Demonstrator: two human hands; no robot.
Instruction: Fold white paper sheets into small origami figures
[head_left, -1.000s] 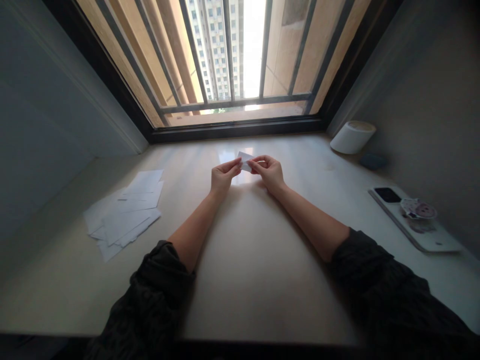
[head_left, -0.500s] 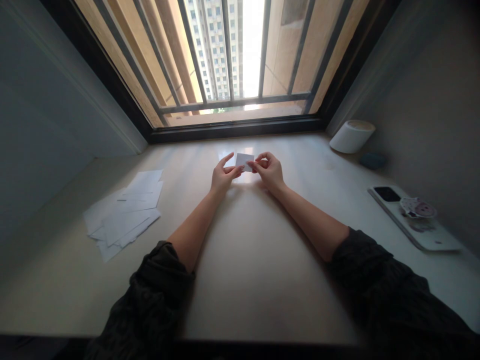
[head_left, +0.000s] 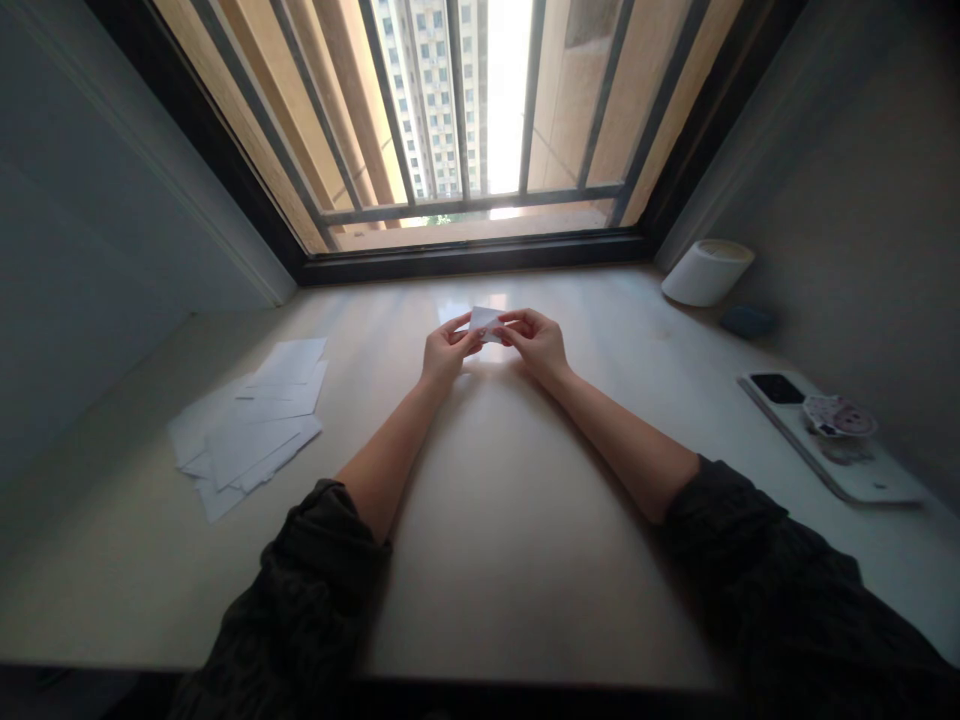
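A small white piece of paper point(head_left: 486, 319) is held between both hands, a little above the pale surface near the window. My left hand point(head_left: 447, 348) pinches its left and lower edge, the thumb in front and the index finger stretched along the upper left. My right hand point(head_left: 536, 340) grips the right side with thumb and index finger, the index finger lying over the top right corner. The paper looks folded or slightly bent, and the fingers behind it are hidden.
Loose white paper sheets point(head_left: 255, 425) lie in an overlapping pile at the left. To the right are a phone point(head_left: 832, 450) with a cartoon grip, a white cylindrical object point(head_left: 706, 273) and a small dark object point(head_left: 747, 321). The barred window point(head_left: 480, 262) stands behind.
The right index finger has straightened onto the paper's top right corner, and the left fingers have closed in on it. The paper's outline has changed from squarish to more slanted.
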